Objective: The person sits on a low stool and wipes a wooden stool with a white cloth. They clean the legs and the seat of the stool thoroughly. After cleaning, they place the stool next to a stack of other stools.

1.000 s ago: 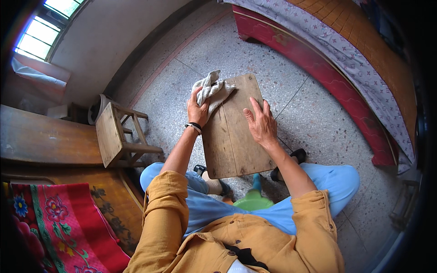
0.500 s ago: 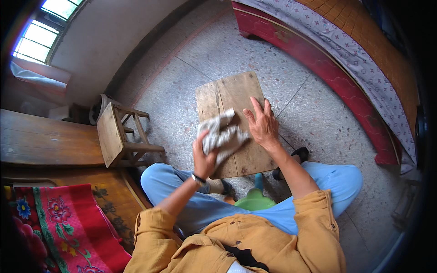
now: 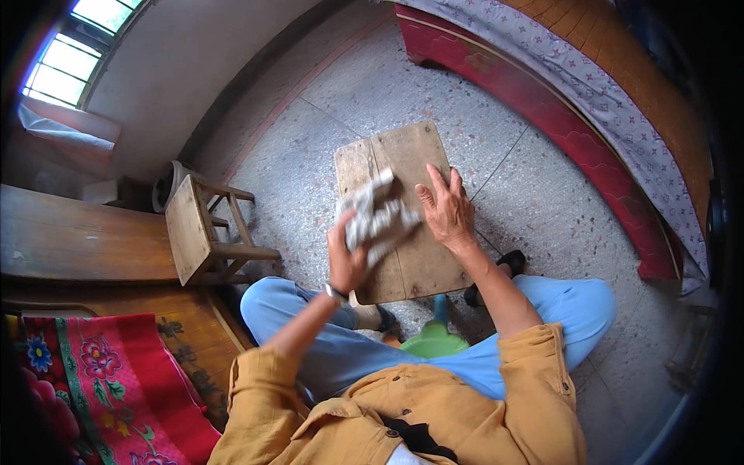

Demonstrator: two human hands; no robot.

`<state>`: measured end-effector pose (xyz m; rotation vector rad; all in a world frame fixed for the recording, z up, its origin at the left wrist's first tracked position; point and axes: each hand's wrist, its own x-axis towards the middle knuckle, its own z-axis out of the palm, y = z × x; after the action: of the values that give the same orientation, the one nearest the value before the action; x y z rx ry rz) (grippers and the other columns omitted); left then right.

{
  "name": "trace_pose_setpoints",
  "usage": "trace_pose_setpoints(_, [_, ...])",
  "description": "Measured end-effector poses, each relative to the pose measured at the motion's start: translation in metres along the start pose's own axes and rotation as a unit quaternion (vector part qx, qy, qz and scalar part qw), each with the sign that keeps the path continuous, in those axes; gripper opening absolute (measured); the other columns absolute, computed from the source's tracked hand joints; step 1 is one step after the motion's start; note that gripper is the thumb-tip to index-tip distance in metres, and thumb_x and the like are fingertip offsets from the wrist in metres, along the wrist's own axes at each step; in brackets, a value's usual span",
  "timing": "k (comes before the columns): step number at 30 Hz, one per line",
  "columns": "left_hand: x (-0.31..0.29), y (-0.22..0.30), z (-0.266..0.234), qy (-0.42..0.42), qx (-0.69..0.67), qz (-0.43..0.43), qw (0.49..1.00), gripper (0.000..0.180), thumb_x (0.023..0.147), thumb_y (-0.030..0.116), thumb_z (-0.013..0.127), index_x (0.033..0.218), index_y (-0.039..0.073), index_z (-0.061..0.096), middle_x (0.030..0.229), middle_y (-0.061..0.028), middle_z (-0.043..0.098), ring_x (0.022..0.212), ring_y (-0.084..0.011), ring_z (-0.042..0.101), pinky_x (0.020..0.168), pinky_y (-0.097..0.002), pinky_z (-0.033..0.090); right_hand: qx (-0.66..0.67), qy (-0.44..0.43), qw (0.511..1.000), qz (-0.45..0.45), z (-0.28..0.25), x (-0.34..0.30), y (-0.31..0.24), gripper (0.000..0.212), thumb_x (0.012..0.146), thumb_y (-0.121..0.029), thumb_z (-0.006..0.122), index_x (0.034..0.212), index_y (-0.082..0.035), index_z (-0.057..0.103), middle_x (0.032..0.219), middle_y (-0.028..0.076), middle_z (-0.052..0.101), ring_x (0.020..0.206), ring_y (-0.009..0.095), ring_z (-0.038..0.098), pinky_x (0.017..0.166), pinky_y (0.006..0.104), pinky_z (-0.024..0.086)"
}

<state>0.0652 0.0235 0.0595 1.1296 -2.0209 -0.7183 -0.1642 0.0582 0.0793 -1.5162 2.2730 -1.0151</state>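
A wooden board top (image 3: 415, 267) with a seam down its length and nail heads near its edges lies between my knees. My left hand (image 3: 346, 256) grips a crumpled pale grey cloth (image 3: 380, 221), which is pressed on the left half of the wood and slightly blurred. On the right edge of the board rests my right hand (image 3: 449, 211), fingers spread and thumb apart, with nothing in it. Whatever supports the board is mostly hidden beneath it.
Below the board's near edge sits a green plastic basin (image 3: 434, 342). At left stand a small wooden stool (image 3: 192, 229) and a wooden furniture piece carrying a red floral cloth (image 3: 128, 380). A bed with a dark red side panel (image 3: 527, 101) runs along the right.
My left hand and the cloth have slid a little away from me, up the board. The right hand stays at the board's edge.
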Motion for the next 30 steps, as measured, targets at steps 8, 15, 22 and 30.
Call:
trace_pose_setpoints(8, [-0.040, 0.032, -0.012, -0.032, -0.004, -0.036, 0.999, 0.060, 0.070, 0.004, 0.068, 0.127, 0.009, 0.050, 0.115, -0.0165, 0.055, 0.106, -0.0353, 0.048, 0.094, -0.0422, 0.038, -0.009, -0.008, 1.000, 0.006, -0.001, -0.001, -0.002, 0.064, 0.095, -0.059, 0.033, 0.136, -0.011, 0.045, 0.128, 0.033, 0.041, 0.106, 0.049, 0.053, 0.082, 0.0508, 0.050])
trace_pose_setpoints(15, [0.118, -0.052, 0.023, 0.021, -0.113, -0.033, 0.993, 0.052, 0.077, 0.013, 0.072, 0.126, 0.013, 0.053, 0.110, -0.0192, 0.059, 0.104, -0.0344, 0.055, 0.091, -0.0407, 0.043, -0.004, -0.013, 1.000, 0.012, -0.001, 0.003, -0.004, 0.064, 0.094, -0.059, 0.034, 0.136, -0.012, 0.046, 0.129, 0.032, 0.041, 0.104, 0.048, 0.054, 0.080, 0.0508, 0.051])
trace_pose_setpoints(22, [0.047, -0.012, 0.012, 0.018, 0.000, -0.027, 0.999, 0.057, 0.076, 0.008, 0.069, 0.129, 0.010, 0.049, 0.114, -0.0207, 0.055, 0.105, -0.0363, 0.052, 0.092, -0.0433, 0.041, 0.009, -0.017, 1.000, 0.018, -0.003, 0.001, 0.002, 0.065, 0.094, -0.060, 0.032, 0.137, -0.013, 0.045, 0.131, 0.033, 0.039, 0.107, 0.049, 0.054, 0.080, 0.0507, 0.051])
trace_pose_setpoints(30, [-0.069, 0.045, -0.024, -0.073, -0.005, -0.045, 0.996, 0.066, 0.069, 0.005, 0.073, 0.130, 0.011, 0.047, 0.112, -0.0184, 0.053, 0.103, -0.0364, 0.047, 0.094, -0.0425, 0.038, 0.002, -0.011, 1.000, 0.006, 0.000, -0.002, -0.001, 0.067, 0.094, -0.061, 0.031, 0.137, -0.010, 0.044, 0.131, 0.035, 0.039, 0.111, 0.050, 0.050, 0.087, 0.0518, 0.047])
